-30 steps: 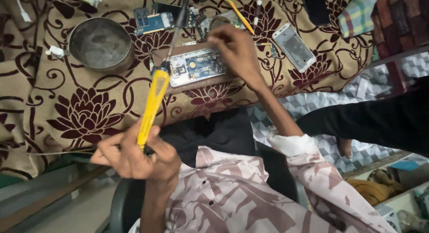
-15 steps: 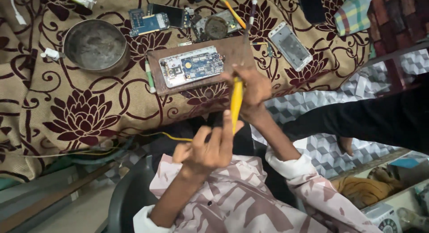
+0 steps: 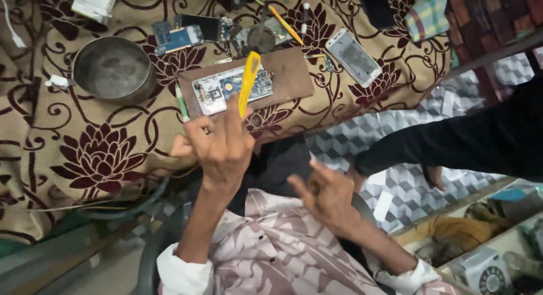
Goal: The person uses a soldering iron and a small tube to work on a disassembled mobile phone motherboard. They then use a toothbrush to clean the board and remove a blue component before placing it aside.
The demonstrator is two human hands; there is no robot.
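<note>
Left hand [image 3: 223,145] raised over the near edge of the tabletop [image 3: 85,153], grip closed around the lower end of a yellow tool [image 3: 248,83]. Tool held upright-slanted, tip up and away from the body, crossing in front of an opened phone [image 3: 232,88]. Whether the tip touches the phone: cannot tell.

Opened phone lying flat on a brown board [image 3: 283,77], circuit side up, blue and white parts showing. Board resting on the floral cloth that covers the tabletop.

Right hand [image 3: 328,196] low, off the tabletop, above the lap and the patterned shirt [image 3: 283,255]. Grip open, fingers loosely spread, holding nothing.

Around the board:
- green pen-like stick [image 3: 181,101] just beside the left edge of the board
- round metal bowl [image 3: 113,69] to the left, well apart from the board
- small blue circuit board [image 3: 175,39] behind the brown board
- second phone [image 3: 353,56] to the right, screen side up, lying at a slant
- yellow pencil-like stick [image 3: 284,24] at the far side
- white charger [image 3: 95,2] with cable at the far left corner

Another person's dark sleeve [image 3: 481,139] at the right, over the patterned floor, apart from both hands.
</note>
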